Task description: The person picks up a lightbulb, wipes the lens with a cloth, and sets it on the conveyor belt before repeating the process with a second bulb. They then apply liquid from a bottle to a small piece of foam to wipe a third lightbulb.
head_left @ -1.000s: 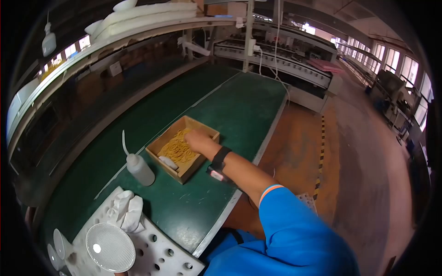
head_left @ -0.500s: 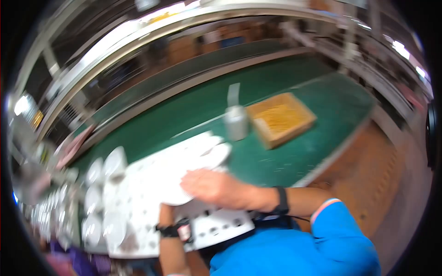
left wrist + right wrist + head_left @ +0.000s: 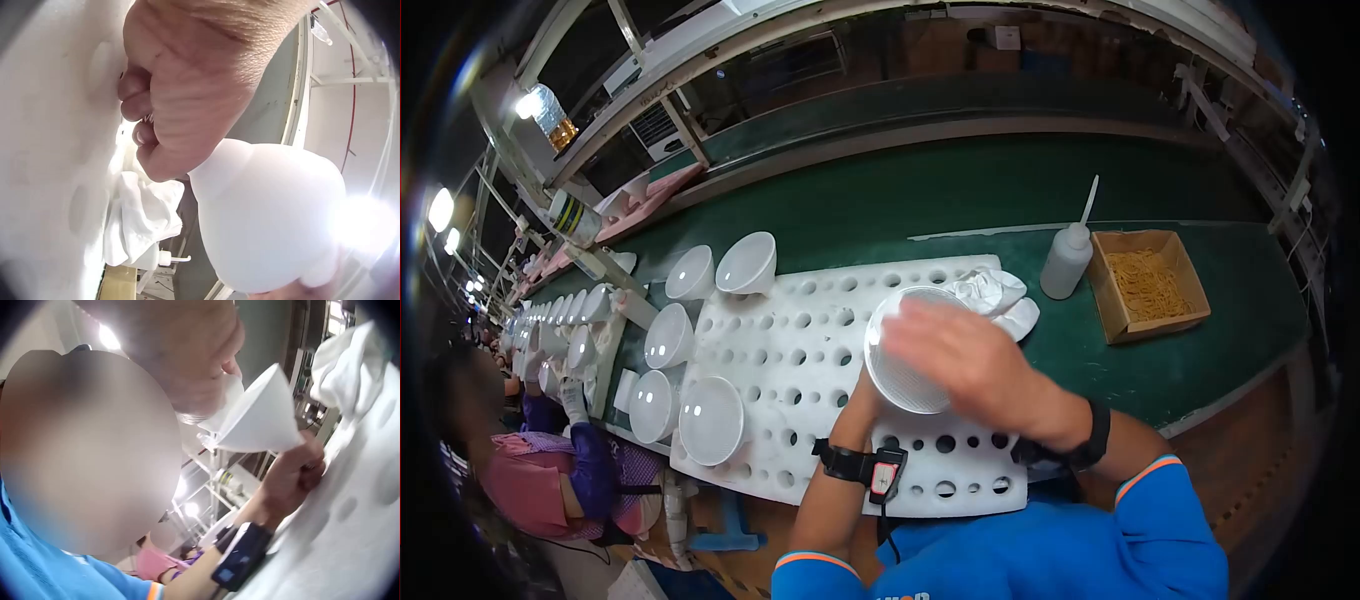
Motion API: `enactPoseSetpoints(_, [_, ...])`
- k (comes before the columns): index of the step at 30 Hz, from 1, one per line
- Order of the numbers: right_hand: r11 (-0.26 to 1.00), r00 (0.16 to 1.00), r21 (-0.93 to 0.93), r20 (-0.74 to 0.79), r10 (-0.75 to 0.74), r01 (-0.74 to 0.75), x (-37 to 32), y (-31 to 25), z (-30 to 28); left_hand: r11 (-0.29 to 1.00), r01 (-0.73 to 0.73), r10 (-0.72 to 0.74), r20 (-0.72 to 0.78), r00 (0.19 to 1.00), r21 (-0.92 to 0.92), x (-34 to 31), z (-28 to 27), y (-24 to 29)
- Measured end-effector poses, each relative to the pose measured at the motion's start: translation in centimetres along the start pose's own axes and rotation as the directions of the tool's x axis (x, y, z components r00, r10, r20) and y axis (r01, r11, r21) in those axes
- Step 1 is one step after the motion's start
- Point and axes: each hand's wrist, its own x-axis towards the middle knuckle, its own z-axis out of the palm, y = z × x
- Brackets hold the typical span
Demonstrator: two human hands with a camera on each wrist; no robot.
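A white cone-shaped cup with a ribbed round face [image 3: 905,378] is held face up above the perforated white board [image 3: 775,345]. The left hand [image 3: 194,94] grips the narrow neck of the cup [image 3: 269,212]; from the head view its fingers are hidden beneath the cup. Over the face lies the right hand [image 3: 975,365], fingers extended and blurred by motion. In the right wrist view the left hand [image 3: 297,465] shows at the base of the cup [image 3: 262,419], with the right hand [image 3: 181,356] at its wide side.
Several similar white cups [image 3: 712,420] stand at the board's left. A crumpled white cloth [image 3: 1010,305] lies behind the held cup. Right of it are a squeeze bottle [image 3: 1065,262] and a box [image 3: 1120,300] of yellow bands. Another person [image 3: 550,470] works at far left.
The right hand has left the box of yellow bands and come over the cup's face. The head view has turned left, bringing the board, several cups and another person into view.
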Motion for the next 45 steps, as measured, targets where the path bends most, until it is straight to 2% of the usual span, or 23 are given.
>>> enactPoseSetpoints(2, [0.993, 0.994, -0.050, -0.028, 0.106, -0.108, 0.1, 3.2, 0.6, 1.000, 0.006, -0.006, 0.000, 1.000, -0.003, -0.3, 0.0, -0.2])
enactPoseSetpoints(5, [0.989, 0.994, -0.105, 0.003, 0.108, -0.107, -2.0, 2.2, -0.6, 1.000, 0.008, -0.007, -0.013, 1.000, 0.015, -0.2, -0.3, -0.4])
enactPoseSetpoints(8, [0.998, 0.988, -0.009, 0.139, -0.065, 0.067, -2.6, -2.3, -1.1, 0.999, 0.011, -0.011, 0.001, 1.000, 0.040, 0.1, -0.2, -0.4])
enactPoseSetpoints(11, [0.999, 0.998, -0.037, 0.057, -0.001, 0.003, -1.1, -1.1, -0.4, 0.998, 0.031, -0.032, 0.025, 0.999, 0.054, -0.5, -0.2, -0.5])
enactPoseSetpoints(12, [0.998, 0.999, -0.054, -0.017, 0.034, -0.035, -0.6, 0.2, 0.0, 0.997, 0.037, -0.039, 0.032, 0.999, 0.062, -0.8, -0.2, -0.5])
enactPoseSetpoints(15, [0.977, 0.980, -0.087, -0.057, 0.191, -0.195, -1.4, 3.0, -0.4, 0.996, 0.044, -0.047, 0.036, 0.998, 0.084, -1.3, -0.3, -0.7])
enactPoseSetpoints(17, [0.958, 0.968, -0.147, -0.003, 0.250, -0.248, -2.9, 3.2, -2.9, 0.995, 0.042, -0.045, 0.026, 0.999, 0.088, -1.3, -0.2, -1.0])
enactPoseSetpoints(20, [0.857, 0.901, -0.279, -0.135, 0.411, -0.433, -6.2, 3.9, -8.0, 0.993, 0.042, -0.045, 0.021, 0.999, 0.107, -0.8, 0.0, -1.5])
enactPoseSetpoints(21, [0.804, 0.865, -0.320, -0.211, 0.455, -0.501, -7.5, 4.6, -9.7, 0.992, 0.042, -0.045, 0.023, 0.999, 0.115, -0.7, 0.0, -1.6])
enactPoseSetpoints(23, [0.699, 0.787, -0.363, -0.259, 0.559, -0.616, -10.3, 6.9, -12.8, 0.989, 0.057, -0.062, 0.035, 0.997, 0.138, -0.6, -0.1, -1.9])
enactPoseSetpoints(25, [0.569, 0.691, -0.417, -0.244, 0.681, -0.709, -14.3, 11.1, -14.7, 0.985, 0.067, -0.074, 0.041, 0.996, 0.159, -0.6, -0.2, -2.2])
enactPoseSetpoints(26, [0.517, 0.679, -0.500, -0.219, 0.701, -0.695, -17.2, 13.0, -15.1, 0.986, 0.054, -0.061, 0.040, 0.997, 0.157, -0.7, -0.2, -2.2])
enactPoseSetpoints(29, [0.661, 0.827, -0.514, -0.210, 0.522, -0.547, -12.7, 8.9, -12.7, 0.992, 0.020, -0.018, -0.012, 1.000, 0.124, -0.5, 0.0, -2.3])
enactPoseSetpoints(30, [0.750, 0.837, -0.389, -0.125, 0.532, -0.535, -10.6, 7.1, -11.5, 0.993, 0.012, -0.009, -0.022, 1.000, 0.113, -0.5, 0.0, -2.3])
enactPoseSetpoints(31, [0.803, 0.827, -0.278, 0.052, 0.560, -0.527, -9.2, 6.2, -10.3, 0.994, 0.003, 0.000, -0.032, 0.999, 0.107, -0.4, -0.1, -2.3])
enactPoseSetpoints(32, [0.867, 0.836, -0.182, 0.232, 0.497, -0.464, -7.6, 5.5, -9.0, 0.995, -0.003, 0.007, -0.040, 0.999, 0.099, -0.3, -0.2, -2.3])
enactPoseSetpoints(33, [0.911, 0.849, -0.100, 0.333, 0.410, -0.401, -7.2, 6.2, -7.0, 0.996, -0.011, 0.015, -0.050, 0.999, 0.093, -0.2, -0.2, -2.4])
enactPoseSetpoints(34, [0.909, 0.799, -0.110, 0.442, 0.408, -0.403, -6.0, 6.2, -5.5, 0.996, -0.016, 0.021, -0.059, 0.998, 0.086, -0.2, -0.2, -2.4])
enactPoseSetpoints(36, [0.916, 0.794, -0.179, 0.457, 0.401, -0.359, -4.1, 6.5, -2.2, 0.998, -0.024, 0.029, -0.083, 0.996, 0.055, -0.1, -0.2, -2.6])
enactPoseSetpoints(39, [0.916, 0.692, -0.175, 0.608, 0.388, -0.361, -4.3, 10.0, 3.4, 0.999, -0.030, 0.027, -0.122, 0.992, -0.023, -0.7, 0.1, -3.3])
enactPoseSetpoints(42, [0.872, 0.579, -0.302, 0.657, 0.484, -0.386, -3.2, 9.8, 3.6, 0.993, -0.061, 0.045, -0.164, 0.985, -0.097, -0.9, 0.6, -3.9])
enactPoseSetpoints(45, [0.909, 0.725, -0.224, 0.550, 0.415, -0.351, -5.1, 10.9, 4.2, 0.991, -0.081, 0.064, -0.158, 0.985, -0.103, -0.6, 0.6, -4.1])
